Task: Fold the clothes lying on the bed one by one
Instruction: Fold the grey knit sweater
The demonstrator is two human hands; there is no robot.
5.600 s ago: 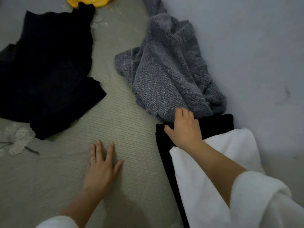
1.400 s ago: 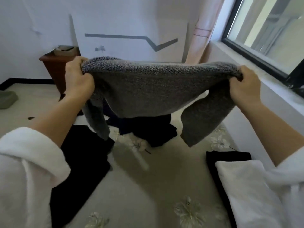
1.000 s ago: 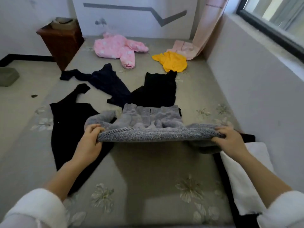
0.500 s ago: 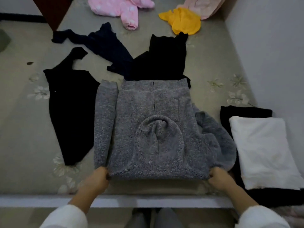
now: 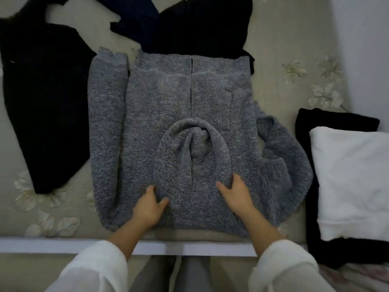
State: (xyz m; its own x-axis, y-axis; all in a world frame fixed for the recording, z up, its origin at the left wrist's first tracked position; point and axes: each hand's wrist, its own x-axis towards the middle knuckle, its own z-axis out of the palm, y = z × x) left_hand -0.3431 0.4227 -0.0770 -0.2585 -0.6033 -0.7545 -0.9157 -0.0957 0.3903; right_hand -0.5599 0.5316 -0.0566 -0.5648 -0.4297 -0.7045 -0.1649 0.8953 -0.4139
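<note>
- The grey hooded sweater (image 5: 164,98) lies flat on the bed (image 5: 280,39), its near edge along the white rail (image 5: 63,245), where it lay half a second ago.
- The hood (image 5: 189,165) is still turned up onto the body, the left sleeve (image 5: 105,123) lies straight alongside, and the right sleeve (image 5: 284,161) is bunched in a curve.
- Both hands have left the near corners and moved inward to the base of the hood.
- The left hand (image 5: 148,207) has its thumb on the hood and its fingers bent at the hood's left edge; I cannot tell whether they pinch the knit.
- The right hand (image 5: 236,193) rests on the hood's right edge, thumb and fingers spread and relaxed, grasping nothing.
- A black garment (image 5: 48,106) lies to the left, another black piece (image 5: 206,26) beyond the hem, and a folded white item (image 5: 349,182) sits on folded black cloth (image 5: 336,121) to the right, all unmoved.
</note>
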